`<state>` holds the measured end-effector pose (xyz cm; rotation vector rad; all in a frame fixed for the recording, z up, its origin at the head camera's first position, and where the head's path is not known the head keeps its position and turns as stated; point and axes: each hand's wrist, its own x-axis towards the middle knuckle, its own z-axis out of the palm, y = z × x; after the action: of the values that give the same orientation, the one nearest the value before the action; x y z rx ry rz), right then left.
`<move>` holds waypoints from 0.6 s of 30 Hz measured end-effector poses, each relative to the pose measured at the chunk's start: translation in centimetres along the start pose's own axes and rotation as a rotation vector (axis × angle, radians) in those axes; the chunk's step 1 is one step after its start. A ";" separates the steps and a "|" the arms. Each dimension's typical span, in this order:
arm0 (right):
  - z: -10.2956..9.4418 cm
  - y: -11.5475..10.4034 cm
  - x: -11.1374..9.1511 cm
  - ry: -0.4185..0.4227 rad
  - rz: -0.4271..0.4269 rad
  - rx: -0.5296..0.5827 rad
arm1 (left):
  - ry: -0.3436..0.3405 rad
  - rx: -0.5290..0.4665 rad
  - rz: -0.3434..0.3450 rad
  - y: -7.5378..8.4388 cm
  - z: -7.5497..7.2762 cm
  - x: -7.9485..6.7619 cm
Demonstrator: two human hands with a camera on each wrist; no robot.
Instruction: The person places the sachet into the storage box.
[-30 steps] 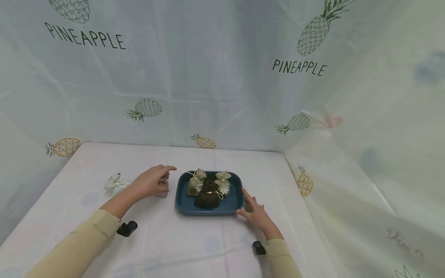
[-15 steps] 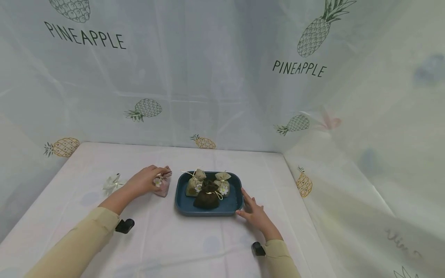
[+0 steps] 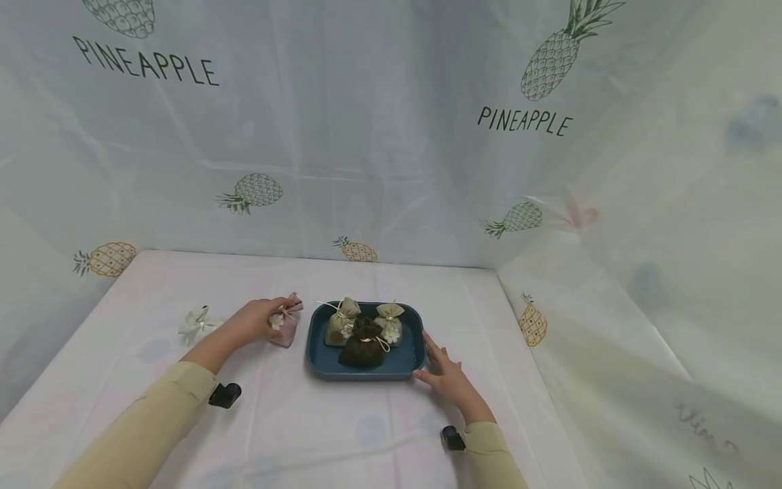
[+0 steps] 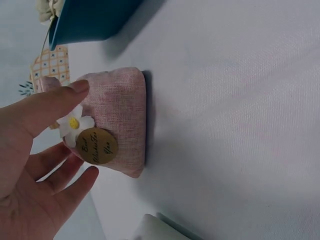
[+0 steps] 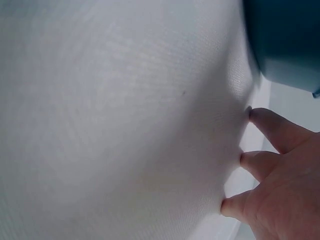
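My left hand (image 3: pixel 252 324) has its thumb and fingers around the gathered neck of a pink cloth pouch (image 3: pixel 284 333), left of a blue tray (image 3: pixel 366 375). In the left wrist view the pouch (image 4: pixel 120 100) stands on the cloth, with a white flower (image 4: pixel 75 123) and a round brown label (image 4: pixel 98 146). At the tray's right side is my right hand (image 3: pixel 453 382), fingers spread, thumb near the front corner. The right wrist view has several fingertips on the cloth beside the tray. The tray bears a dark brown pouch (image 3: pixel 362 350) and two beige pouches (image 3: pixel 337 331) (image 3: pixel 391 323).
A white pouch (image 3: pixel 198 324) lies on the table left of my left hand, partly behind the forearm. A pale cloth covers the table (image 3: pixel 318 435), and a pineapple-print curtain (image 3: pixel 379 136) rises behind it and at the sides.
My left hand has drawn back leftward from beyond the pink pouch, bringing the pouch into sight, and now grips its neck. The right hand and the tray have stayed in place.
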<state>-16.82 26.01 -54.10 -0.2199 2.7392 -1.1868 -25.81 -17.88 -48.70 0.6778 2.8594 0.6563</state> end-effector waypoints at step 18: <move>0.0 0.1 0.0 -0.009 -0.005 -0.005 | 0.002 -0.028 -0.108 0.4 0.8 -0.7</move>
<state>-16.80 26.07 -54.16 -0.2323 2.7356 -1.1769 -24.86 -17.57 -49.28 0.5152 2.8590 0.6805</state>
